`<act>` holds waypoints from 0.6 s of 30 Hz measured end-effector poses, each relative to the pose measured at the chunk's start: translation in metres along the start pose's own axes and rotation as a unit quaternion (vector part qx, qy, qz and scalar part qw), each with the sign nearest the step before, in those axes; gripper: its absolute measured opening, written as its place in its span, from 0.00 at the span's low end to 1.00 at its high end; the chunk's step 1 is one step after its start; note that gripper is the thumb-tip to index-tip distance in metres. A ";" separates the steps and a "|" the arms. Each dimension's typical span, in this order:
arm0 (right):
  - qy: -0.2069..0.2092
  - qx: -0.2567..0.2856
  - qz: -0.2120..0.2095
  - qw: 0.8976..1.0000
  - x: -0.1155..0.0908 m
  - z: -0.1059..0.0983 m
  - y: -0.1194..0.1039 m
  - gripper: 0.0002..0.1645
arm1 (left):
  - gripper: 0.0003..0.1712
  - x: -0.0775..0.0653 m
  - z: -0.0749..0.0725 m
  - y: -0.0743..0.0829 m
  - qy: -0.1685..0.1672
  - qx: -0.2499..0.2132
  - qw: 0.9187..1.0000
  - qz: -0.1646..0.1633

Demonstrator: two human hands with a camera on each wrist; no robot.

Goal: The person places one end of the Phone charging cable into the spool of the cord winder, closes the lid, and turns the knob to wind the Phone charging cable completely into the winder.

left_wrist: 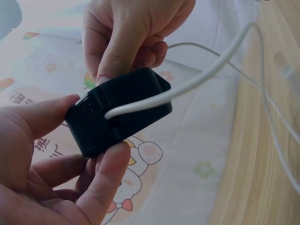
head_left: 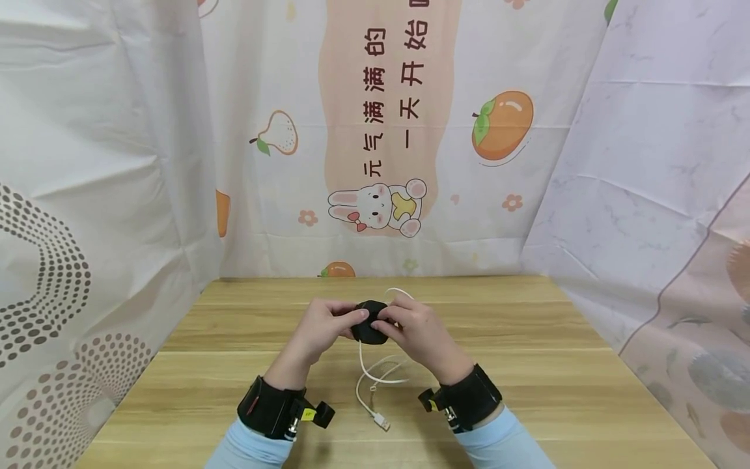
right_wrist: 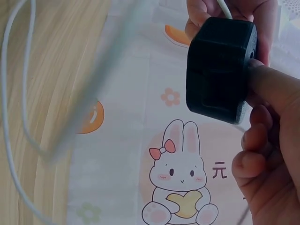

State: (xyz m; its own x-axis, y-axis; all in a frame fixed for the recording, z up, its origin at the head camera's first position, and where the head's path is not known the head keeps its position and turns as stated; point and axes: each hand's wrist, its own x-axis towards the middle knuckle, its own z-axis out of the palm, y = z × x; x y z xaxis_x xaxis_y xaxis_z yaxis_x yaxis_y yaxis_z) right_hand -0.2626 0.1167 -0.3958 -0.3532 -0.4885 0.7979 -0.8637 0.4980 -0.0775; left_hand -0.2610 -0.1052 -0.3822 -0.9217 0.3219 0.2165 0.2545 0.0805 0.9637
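From my remote seat I see the black case [head_left: 369, 329] held up above the wooden table [head_left: 527, 365], between the left hand [head_left: 322, 322] and the right hand [head_left: 418, 326]. This case is compact and blocky, with cut corners and a matt surface. The left wrist view shows me small dots as texture on two of its faces, with a seam between these parts and a slot. From this slot comes the white cable [left_wrist: 201, 78]. The right wrist view gives me smoother faces, one of them with a recessed area, and a small dark round spot on the side, near a fingertip; I cannot tell how deep this spot goes.

The left hand holds one end of the case, its thumb on one side and its fingers on the opposite side, so the gap is just as wide as the case. The right hand pinches the other end with narrow fingers, and its remaining fingers are curled beside the case.

Nearer to the person than the case, the cable makes loose loops, and its USB plug [head_left: 382, 422] ends there with the metal part visible. Another piece of cable curves just beyond the case. Farther behind the case hangs the printed cloth [head_left: 258, 208], with fruits, flowers and a rabbit [head_left: 375, 207].
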 end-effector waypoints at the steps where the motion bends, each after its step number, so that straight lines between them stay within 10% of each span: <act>1: 0.002 -0.001 0.001 1.000 0.000 0.000 0.000 0.07 | 0.16 0.000 0.000 0.001 0.001 0.001 1.000 0.001; 18: 0.014 -0.025 0.036 0.999 0.000 0.006 -0.007 0.11 | 0.11 -0.006 0.011 0.009 0.060 0.086 0.992 0.068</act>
State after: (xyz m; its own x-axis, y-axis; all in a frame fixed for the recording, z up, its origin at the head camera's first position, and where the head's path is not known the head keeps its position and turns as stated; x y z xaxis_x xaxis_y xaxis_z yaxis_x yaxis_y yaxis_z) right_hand -0.2586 0.1086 -0.3993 -0.4025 -0.4300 0.8082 -0.8171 0.5668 -0.1054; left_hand -0.2503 -0.0960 -0.3767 -0.9010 0.2276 0.3693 0.4154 0.2075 0.8857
